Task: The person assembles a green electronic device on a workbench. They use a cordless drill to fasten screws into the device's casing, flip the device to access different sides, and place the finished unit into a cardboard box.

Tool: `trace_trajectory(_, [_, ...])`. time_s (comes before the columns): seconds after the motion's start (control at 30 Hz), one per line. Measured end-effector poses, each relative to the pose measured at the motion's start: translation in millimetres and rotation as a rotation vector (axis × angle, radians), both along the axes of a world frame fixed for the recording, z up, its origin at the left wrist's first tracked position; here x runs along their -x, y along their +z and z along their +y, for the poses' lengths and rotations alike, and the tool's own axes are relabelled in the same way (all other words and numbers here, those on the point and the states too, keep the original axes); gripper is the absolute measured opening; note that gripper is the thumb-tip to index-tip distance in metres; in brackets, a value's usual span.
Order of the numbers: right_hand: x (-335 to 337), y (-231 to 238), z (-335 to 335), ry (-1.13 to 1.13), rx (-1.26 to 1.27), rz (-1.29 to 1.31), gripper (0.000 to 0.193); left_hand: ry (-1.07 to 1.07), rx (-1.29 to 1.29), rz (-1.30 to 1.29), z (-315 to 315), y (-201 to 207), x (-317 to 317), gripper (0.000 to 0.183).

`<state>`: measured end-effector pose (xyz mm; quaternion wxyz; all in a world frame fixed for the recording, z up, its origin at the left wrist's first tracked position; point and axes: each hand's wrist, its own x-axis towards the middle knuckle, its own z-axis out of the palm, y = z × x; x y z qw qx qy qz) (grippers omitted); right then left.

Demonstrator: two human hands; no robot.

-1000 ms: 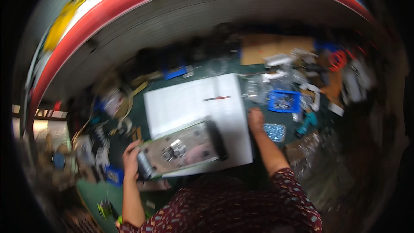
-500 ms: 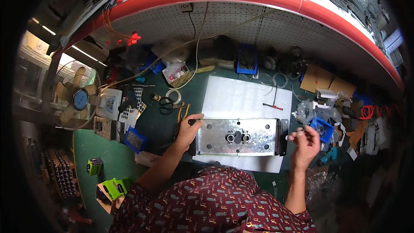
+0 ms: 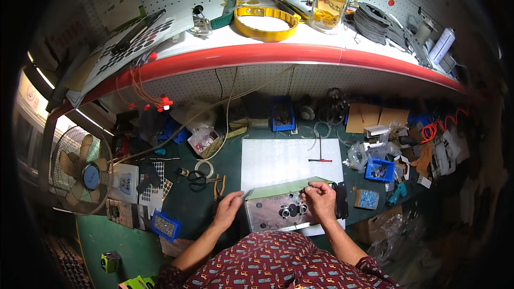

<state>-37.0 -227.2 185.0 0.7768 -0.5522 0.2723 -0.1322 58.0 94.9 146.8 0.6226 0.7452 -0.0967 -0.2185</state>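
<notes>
A silvery metal case (image 3: 267, 214) with two round ports and black end parts lies in front of me, its green far side now showing. My left hand (image 3: 229, 208) grips the case's left end at the far corner. Over the right part of the case is my right hand (image 3: 321, 200), its fingertips pinched together near the far edge. Anything between those fingertips is too small to make out. A white foam sheet (image 3: 267, 160) lies under and beyond the case. On the sheet rests a T-handled tool (image 3: 320, 159) with a red and black bar.
Right of the sheet stand a blue bin (image 3: 380, 170) and a tray of small blue parts (image 3: 367, 199). To the left are black scissors (image 3: 198, 179), pliers (image 3: 218, 187), a tape roll (image 3: 204, 169), a blue screw bin (image 3: 166, 226) and a fan (image 3: 83, 168). A red-edged shelf (image 3: 241, 56) crosses above.
The view has tilted up, showing more of the shelf. My right hand has moved left from beside the case to above it. The case has tilted, bringing its green far side into sight.
</notes>
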Motion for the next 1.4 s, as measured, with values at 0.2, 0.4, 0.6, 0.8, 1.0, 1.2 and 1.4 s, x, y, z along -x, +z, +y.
trace_trajectory(0.2, [-7.2,15.2,-13.7,0.016,-0.207,0.014,0.018,-0.071,-1.022,-0.126,78.2,-66.4,47.4,0.068])
trace_trajectory(0.4, [-3.2,29.0,-21.7,0.024,-0.459,0.067,0.026,-0.163,-1.124,-0.317,103.9,-126.7,78.2,0.082])
trace_trajectory(0.6, [4.7,28.0,-18.5,0.127,-0.551,0.086,0.02,-0.138,-1.068,-0.268,103.4,-152.0,65.2,0.071])
trace_trajectory(0.8, [13.1,26.9,-17.7,0.139,-0.589,0.092,0.021,0.012,-0.947,-0.285,109.9,-72.8,52.3,0.053])
trace_trajectory(1.0, [8.7,25.8,-5.6,0.202,-0.59,0.104,0.021,-0.012,-0.526,-0.508,83.1,79.1,22.0,0.016])
trace_trajectory(1.2, [2.8,24.4,4.8,0.258,-0.694,0.088,0.024,-0.341,-0.391,-0.298,15.5,159.2,21.0,0.008])
trace_trajectory(1.4, [4.7,23.1,2.2,0.282,-0.746,0.066,0.027,-0.391,-0.352,-0.042,-18.0,173.1,21.1,0.017])
